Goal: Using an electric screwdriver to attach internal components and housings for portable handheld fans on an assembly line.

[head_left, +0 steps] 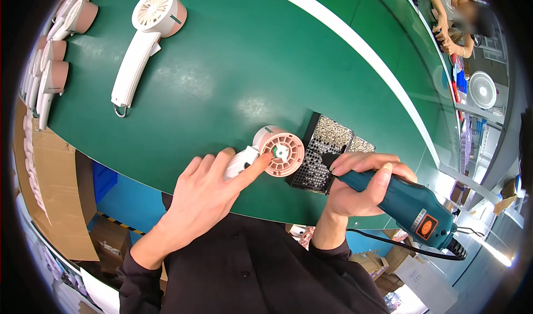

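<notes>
Pink fan head (283, 154) under left forefinger (256, 167)

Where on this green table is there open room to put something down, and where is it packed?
The widest bare stretch of the green table lies between the finished white fan and the white stripe. It is crowded at the near edge, where the left hand, the pink fan part, the screw tray and the right hand with its electric screwdriver sit together.
</notes>
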A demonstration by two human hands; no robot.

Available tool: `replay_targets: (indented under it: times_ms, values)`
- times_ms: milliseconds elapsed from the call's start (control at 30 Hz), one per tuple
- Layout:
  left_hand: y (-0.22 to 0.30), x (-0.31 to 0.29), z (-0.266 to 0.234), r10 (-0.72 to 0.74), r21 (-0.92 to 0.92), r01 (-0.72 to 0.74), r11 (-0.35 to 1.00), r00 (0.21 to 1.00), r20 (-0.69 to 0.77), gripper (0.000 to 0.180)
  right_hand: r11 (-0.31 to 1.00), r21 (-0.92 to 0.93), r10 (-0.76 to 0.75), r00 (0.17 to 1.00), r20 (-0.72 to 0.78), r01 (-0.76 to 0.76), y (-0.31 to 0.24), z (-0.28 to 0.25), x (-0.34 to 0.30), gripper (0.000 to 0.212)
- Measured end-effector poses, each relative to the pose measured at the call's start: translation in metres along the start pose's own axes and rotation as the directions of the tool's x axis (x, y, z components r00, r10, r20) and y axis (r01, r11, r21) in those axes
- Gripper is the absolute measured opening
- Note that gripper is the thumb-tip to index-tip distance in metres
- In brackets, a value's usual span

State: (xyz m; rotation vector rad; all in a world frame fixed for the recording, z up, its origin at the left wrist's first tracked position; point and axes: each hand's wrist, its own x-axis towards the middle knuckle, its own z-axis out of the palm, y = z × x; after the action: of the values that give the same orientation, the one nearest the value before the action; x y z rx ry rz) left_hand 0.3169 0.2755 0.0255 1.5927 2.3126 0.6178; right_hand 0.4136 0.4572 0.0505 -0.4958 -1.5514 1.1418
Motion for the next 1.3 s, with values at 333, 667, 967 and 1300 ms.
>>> replay_targets:
  times_ms: [333, 667, 967, 1300]
  values:
    - [0.000, 0.000, 0.002, 0.006, -0.009, -0.007, 1.000, 1.000, -0.016, 0.065, 0.997, 0.065, 0.038, 0.999, -0.002, -0.038, 0.000, -0.004, 0.000, 0.024]
    - [0.000, -0.006, 0.008, 0.070, -0.045, -0.073, 0.996, 0.996, -0.062, 0.065, 0.974, 0.227, -0.015, 1.000, 0.005, 0.014, -0.041, -0.001, 0.000, 0.018]
    - [-0.002, -0.007, 0.008, 0.072, -0.093, -0.079, 0.993, 0.995, -0.070, 0.064, 0.944, 0.329, -0.068, 0.960, 0.273, -0.027, -0.049, 0.026, -0.009, 0.026]
    - [-0.003, -0.007, 0.005, 0.058, -0.104, -0.060, 0.993, 0.998, -0.030, 0.064, 0.946, 0.316, -0.038, 0.947, 0.319, -0.069, -0.046, 0.031, -0.008, 0.023]
